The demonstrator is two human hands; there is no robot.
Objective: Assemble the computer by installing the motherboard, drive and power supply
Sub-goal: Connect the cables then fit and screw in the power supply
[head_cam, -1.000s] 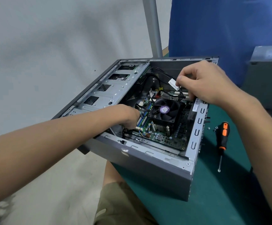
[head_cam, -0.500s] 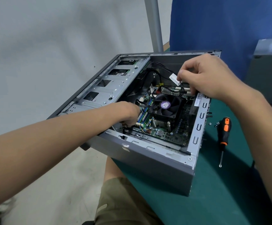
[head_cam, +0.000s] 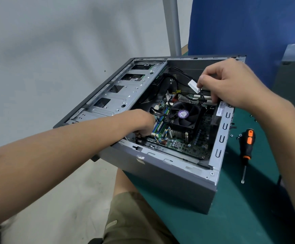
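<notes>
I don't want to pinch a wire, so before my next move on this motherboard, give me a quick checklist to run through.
1. Wires off the fan: the right hand pinches the black cables behind the fan, and none lies across its blades: ok.
2. The motherboard sits inside the case: ok. Screwed down: cannot tell.
3. What the left hand holds: its fingers are hidden low beside the board: cannot tell.
4. Tool ready: the screwdriver lies on the table to the right of the case, with loose screws beside it: ok.
5. Support: the left part of the case hangs past the table edge: not ok.
</notes>
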